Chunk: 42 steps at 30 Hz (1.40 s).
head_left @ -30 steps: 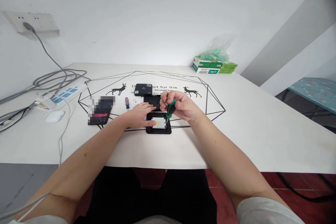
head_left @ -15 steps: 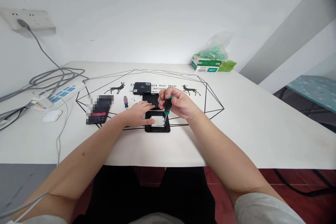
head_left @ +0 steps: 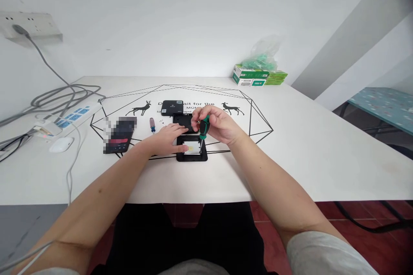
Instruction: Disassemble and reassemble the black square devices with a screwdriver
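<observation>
A small black opened device (head_left: 191, 155) with a pale board inside lies at the middle of the white table (head_left: 290, 154). My left hand (head_left: 166, 139) rests flat on its left edge, fingers on the board. My right hand (head_left: 217, 125) grips a green-and-black screwdriver (head_left: 203, 128) held nearly upright, its tip down at the device's right inner corner. A second black cover piece (head_left: 183, 121) lies just behind, partly hidden by my hands.
Another small black box (head_left: 172, 107) sits farther back. A blue-handled screwdriver (head_left: 152, 124) and a phone (head_left: 118, 139) lie to the left. A power strip (head_left: 69, 114), cables and a white earbud case (head_left: 60, 144) are at far left. Green boxes (head_left: 254, 77) stand at the back right.
The view has shifted slightly. My right hand has turned the green screwdriver a little between its fingers while its tip stays at the device; the left hand stays put.
</observation>
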Each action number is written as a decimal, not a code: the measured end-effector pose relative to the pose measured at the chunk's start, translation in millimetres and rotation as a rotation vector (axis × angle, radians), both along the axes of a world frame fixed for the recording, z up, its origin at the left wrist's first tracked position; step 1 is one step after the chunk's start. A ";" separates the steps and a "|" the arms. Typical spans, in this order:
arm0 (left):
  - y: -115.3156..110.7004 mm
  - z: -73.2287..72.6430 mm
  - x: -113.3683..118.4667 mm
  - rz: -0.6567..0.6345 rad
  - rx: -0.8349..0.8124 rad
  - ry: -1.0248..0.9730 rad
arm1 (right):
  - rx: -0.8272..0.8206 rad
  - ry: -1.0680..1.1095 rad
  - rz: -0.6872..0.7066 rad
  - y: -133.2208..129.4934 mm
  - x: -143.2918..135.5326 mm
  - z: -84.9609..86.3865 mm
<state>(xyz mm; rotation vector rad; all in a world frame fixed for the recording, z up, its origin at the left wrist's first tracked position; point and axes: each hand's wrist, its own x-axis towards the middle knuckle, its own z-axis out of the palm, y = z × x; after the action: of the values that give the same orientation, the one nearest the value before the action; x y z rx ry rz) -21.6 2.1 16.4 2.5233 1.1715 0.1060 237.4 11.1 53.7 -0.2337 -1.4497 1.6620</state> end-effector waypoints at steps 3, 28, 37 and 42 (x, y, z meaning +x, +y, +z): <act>-2.0 1.3 0.4 0.015 -0.016 0.005 | 0.057 0.016 -0.035 3.1 0.5 -2.3; 0.2 -2.9 -1.7 0.008 -0.022 0.004 | -0.049 -0.026 0.057 -0.7 5.2 4.5; -5.9 8.2 3.7 0.046 -0.066 0.025 | 0.067 -0.096 -0.055 4.2 4.1 -3.8; -5.2 5.6 2.7 0.036 -0.051 0.010 | 0.004 -0.110 -0.140 4.1 4.9 0.4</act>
<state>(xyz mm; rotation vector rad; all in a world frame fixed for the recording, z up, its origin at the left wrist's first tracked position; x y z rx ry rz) -19.0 -3.1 22.0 2.4621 1.2083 0.0713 242.3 15.2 54.1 -0.4213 -1.4828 1.5537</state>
